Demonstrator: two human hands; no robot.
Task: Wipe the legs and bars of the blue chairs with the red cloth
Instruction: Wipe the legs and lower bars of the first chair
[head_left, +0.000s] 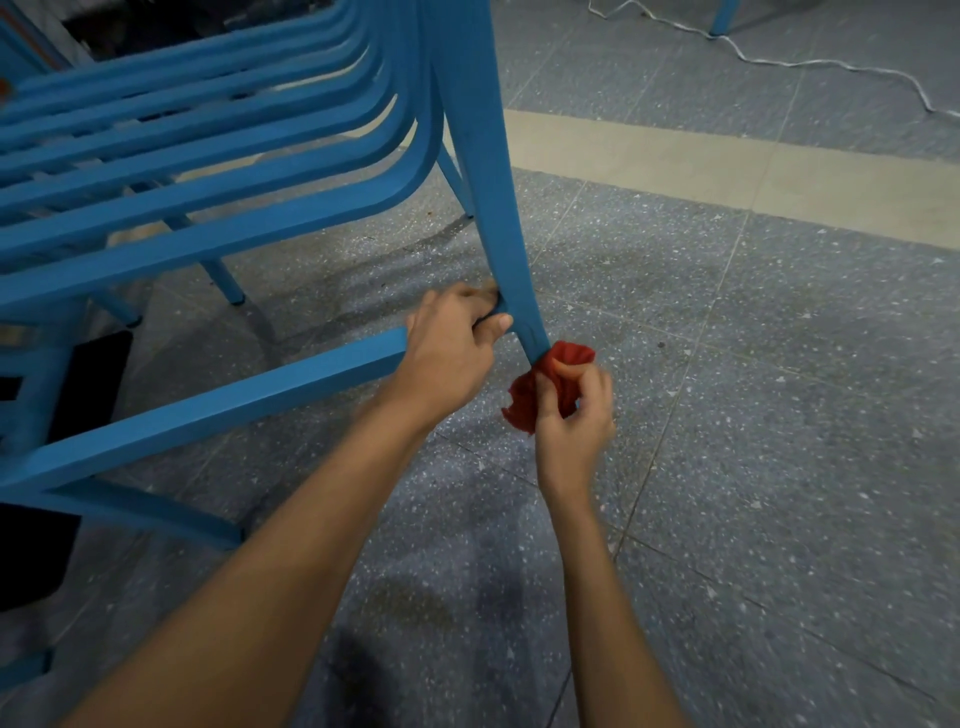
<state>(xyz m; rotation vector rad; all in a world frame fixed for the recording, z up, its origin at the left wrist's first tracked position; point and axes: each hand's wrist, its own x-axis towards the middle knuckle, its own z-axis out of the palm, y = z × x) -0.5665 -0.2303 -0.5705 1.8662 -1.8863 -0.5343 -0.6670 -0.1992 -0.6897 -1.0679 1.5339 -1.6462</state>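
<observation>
A stack of blue chairs (218, 156) fills the upper left, their curved bars nested one over another. The near front leg (498, 208) runs down to the floor at centre. My left hand (452, 343) grips the lowest side bar (249, 400) where it meets that leg. My right hand (571, 410) holds the crumpled red cloth (550, 374) pressed around the foot of the leg, close to the floor. The very bottom of the leg is hidden by the cloth.
The floor is grey speckled tile with a beige strip (727, 166) crossing at upper right. A white cord (810, 62) snakes over the floor at the top right, near another blue leg (722, 18). Further chair legs (223, 280) stand behind at left.
</observation>
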